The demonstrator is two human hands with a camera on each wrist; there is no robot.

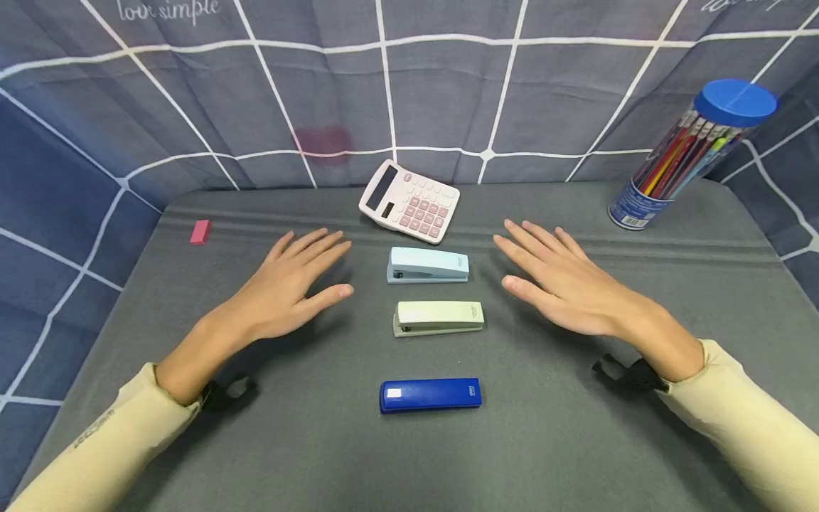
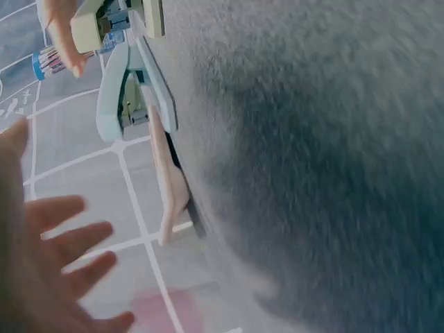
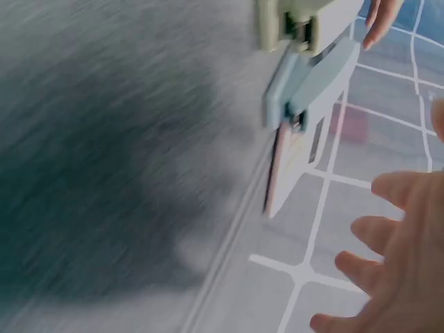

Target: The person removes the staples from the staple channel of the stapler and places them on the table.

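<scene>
My left hand hovers over the grey table, palm down, fingers straight and thumb spread, holding nothing. On the other side my right hand is held the same way, its fingers also extended. Between the hands lie a light blue stapler and, nearer, a pale green stapler. Closest to the front is a dark blue stapler, parallel to the others. Neither hand touches any of them. In the left wrist view the light blue stapler appears beyond the spread fingers.
A white and pink calculator lies tilted behind the staplers. At the left is a small pink-red eraser. A clear tub of pencils with a blue lid stands at the back right. Grid-patterned cloth hangs behind the table.
</scene>
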